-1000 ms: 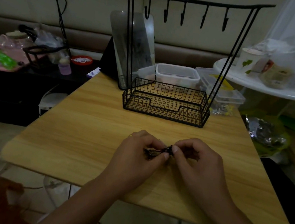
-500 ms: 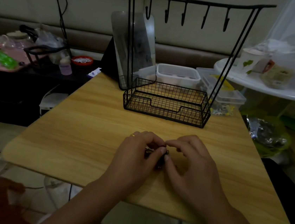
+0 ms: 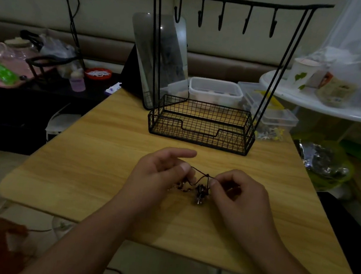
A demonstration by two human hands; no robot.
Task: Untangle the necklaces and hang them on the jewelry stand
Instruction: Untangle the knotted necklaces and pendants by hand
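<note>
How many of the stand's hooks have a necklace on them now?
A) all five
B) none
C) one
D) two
B: all five hooks on the jewelry stand are bare, and the tangled necklaces are pinched between the left hand and right hand over the table.

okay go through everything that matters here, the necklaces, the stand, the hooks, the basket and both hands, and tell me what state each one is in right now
necklaces: tangled in a clump, held just above the table.
jewelry stand: upright on the table.
hooks: all five bare.
basket: nothing visible in it.
left hand: pinches a cord, index finger straight.
right hand: pinches the cord near the knot.
</note>
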